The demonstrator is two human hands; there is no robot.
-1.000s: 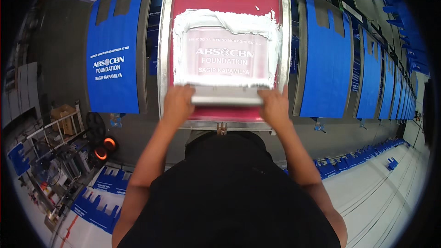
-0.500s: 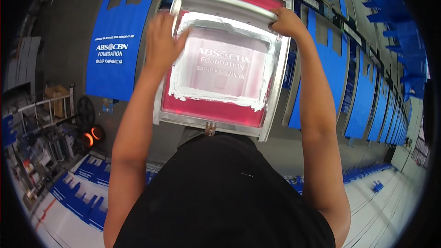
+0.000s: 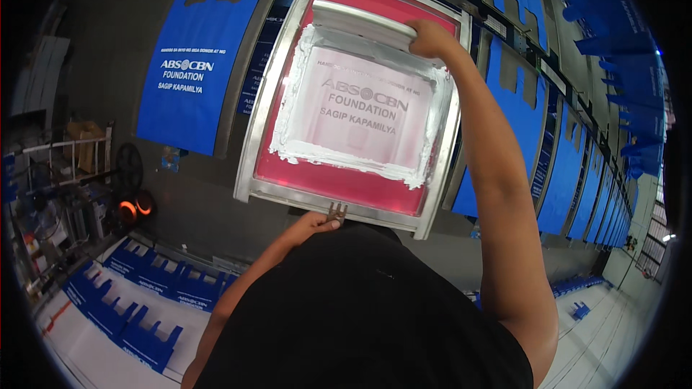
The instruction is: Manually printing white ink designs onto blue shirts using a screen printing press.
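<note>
A silk-screen printing frame (image 3: 249, 151) with silver metal sides lies in front of me, its mesh (image 3: 324, 179) red around a pale printed window. Thick white ink (image 3: 346, 159) rims that window. My right hand (image 3: 434, 41) is closed round the right end of a long metal squeegee (image 3: 360, 20), which rests across the far part of the mesh. At the frame's near edge, close to my body, my left hand (image 3: 314, 223) is closed on a small pronged metal bracket (image 3: 336, 211); its fingers are partly hidden beneath.
Blue cut bag panels lie on boards to the left (image 3: 180, 112) and in a row to the right (image 3: 503, 122). More blue bags (image 3: 148, 335) lie on a white surface behind me. Glowing orange heaters (image 3: 135, 207) stand at the lower left, beside a metal rack (image 3: 68, 145).
My left hand has come down from the frame's upper left to the bracket at its near edge. The squeegee now sits lower against the mesh, still in my right hand.
</note>
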